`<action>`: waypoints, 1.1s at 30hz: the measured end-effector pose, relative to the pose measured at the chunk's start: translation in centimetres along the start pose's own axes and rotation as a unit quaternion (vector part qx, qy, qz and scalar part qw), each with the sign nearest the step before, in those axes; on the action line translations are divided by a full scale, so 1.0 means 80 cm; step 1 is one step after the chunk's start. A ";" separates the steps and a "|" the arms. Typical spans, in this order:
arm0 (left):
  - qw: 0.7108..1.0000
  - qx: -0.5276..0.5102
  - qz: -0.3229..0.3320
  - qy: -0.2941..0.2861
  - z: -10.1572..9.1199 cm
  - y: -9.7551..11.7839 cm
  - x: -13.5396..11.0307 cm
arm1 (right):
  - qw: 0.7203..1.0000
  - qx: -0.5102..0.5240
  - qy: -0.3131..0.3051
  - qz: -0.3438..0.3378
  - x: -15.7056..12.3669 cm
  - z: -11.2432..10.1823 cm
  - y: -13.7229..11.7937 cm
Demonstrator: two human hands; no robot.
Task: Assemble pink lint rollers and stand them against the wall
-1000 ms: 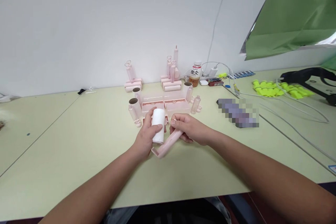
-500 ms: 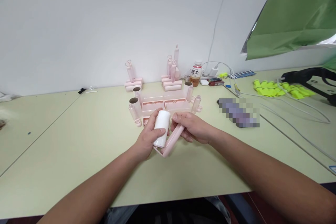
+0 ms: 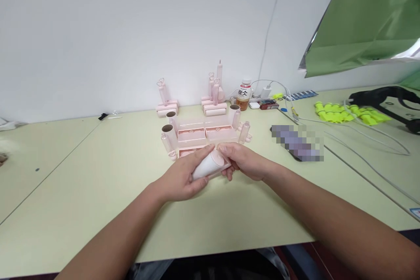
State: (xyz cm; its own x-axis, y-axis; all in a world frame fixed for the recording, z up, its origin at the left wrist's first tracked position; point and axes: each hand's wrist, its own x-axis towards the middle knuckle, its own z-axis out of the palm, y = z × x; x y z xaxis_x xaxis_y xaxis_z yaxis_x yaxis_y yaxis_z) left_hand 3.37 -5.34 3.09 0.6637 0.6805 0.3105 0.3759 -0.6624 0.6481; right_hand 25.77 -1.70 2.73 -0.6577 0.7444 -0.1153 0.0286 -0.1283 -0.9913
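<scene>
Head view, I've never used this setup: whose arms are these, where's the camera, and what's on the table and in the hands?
No machine here: a person's two bare hands. The camera sits on that person's head, looking forward and down. The left hand and right hand both hold a white roll above the green table. Behind it lie pink trays, cardboard tubes and upright pink handles. A drink bottle stands by the wall, with yellow-green pieces to the right.

Place: a small assembly workroom, office-like.
Surface: long pale green table against a bare white wall.
Stock: many alike pink plastic roller parts set in rows.
Clutter: white charger cables, a hanging green sheet.
</scene>
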 end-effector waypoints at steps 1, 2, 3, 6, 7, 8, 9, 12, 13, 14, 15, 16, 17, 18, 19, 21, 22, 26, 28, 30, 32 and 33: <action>1.000 0.019 -0.002 -0.009 0.000 0.001 0.001 | 1.000 -0.008 -0.004 -0.001 0.000 0.000 0.001; 0.999 0.034 -0.006 -0.011 0.001 0.003 0.002 | 1.000 -0.016 -0.010 -0.002 0.001 0.000 0.002; 0.999 0.049 -0.012 -0.007 0.001 0.005 0.004 | 1.000 -0.024 -0.019 -0.003 0.001 0.001 0.003; 0.996 0.081 -0.031 0.011 0.002 0.008 0.006 | 0.999 -0.026 -0.041 -0.008 0.002 0.006 0.007; 0.996 0.086 -0.038 0.012 0.002 0.009 0.007 | 0.999 -0.024 -0.042 -0.008 0.002 0.009 0.008; 0.995 0.088 -0.047 0.008 0.002 0.010 0.007 | 0.999 -0.023 -0.041 -0.008 0.002 0.011 0.009; 0.994 0.088 -0.058 0.003 0.002 0.011 0.007 | 0.999 -0.022 -0.040 -0.008 0.003 0.014 0.010; 0.992 0.084 -0.098 -0.009 0.002 0.014 0.007 | 0.999 -0.023 -0.035 -0.013 0.003 0.021 0.013; 0.990 0.085 -0.110 -0.013 0.001 0.015 0.007 | 0.999 -0.024 -0.033 -0.018 0.003 0.023 0.014; 0.989 0.087 -0.119 -0.016 0.001 0.016 0.007 | 0.999 -0.027 -0.031 -0.025 0.003 0.023 0.014; 0.988 0.093 -0.125 -0.020 0.001 0.016 0.007 | 0.999 -0.031 -0.030 -0.031 0.003 0.024 0.014; 0.986 0.100 -0.129 -0.024 0.000 0.016 0.007 | 0.998 -0.040 -0.030 -0.038 0.003 0.023 0.013; 0.985 0.107 -0.130 -0.028 0.000 0.016 0.007 | 0.997 -0.052 -0.031 -0.047 0.002 0.022 0.012; 0.984 0.115 -0.131 -0.030 0.001 0.016 0.007 | 0.996 -0.069 -0.032 -0.056 0.002 0.021 0.011; 0.983 0.123 -0.131 -0.031 0.001 0.015 0.007 | 0.994 -0.087 -0.032 -0.064 0.001 0.019 0.010; 0.982 0.136 -0.130 -0.029 0.002 0.014 0.007 | 0.989 -0.118 -0.032 -0.078 0.000 0.016 0.008; 0.981 0.141 -0.130 -0.026 0.002 0.014 0.007 | 0.988 -0.127 -0.033 -0.084 0.000 0.014 0.007; 0.978 0.157 -0.133 -0.025 0.004 0.016 0.007 | 0.985 -0.141 -0.037 -0.098 -0.001 0.012 0.006; 0.976 0.165 -0.137 -0.024 0.004 0.017 0.007 | 0.984 -0.147 -0.031 -0.098 -0.001 0.013 0.006; 0.974 0.174 -0.147 -0.017 0.004 0.018 0.006 | 0.983 -0.149 -0.021 -0.102 -0.002 0.013 0.006; 0.970 0.181 -0.159 -0.010 0.005 0.018 0.006 | 0.982 -0.151 -0.008 -0.109 -0.002 0.014 0.006; 0.969 0.185 -0.163 -0.006 0.005 0.018 0.005 | 0.981 -0.156 0.000 -0.113 -0.002 0.014 0.006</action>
State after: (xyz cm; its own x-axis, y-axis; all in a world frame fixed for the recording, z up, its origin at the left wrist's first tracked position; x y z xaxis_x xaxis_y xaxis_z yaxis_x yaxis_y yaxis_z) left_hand 4.44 -6.12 3.85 0.4772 0.8705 0.1207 0.7721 -0.4809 0.4154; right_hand 25.03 -2.63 2.33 -0.6739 0.7307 0.1094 0.1118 0.2472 -0.9625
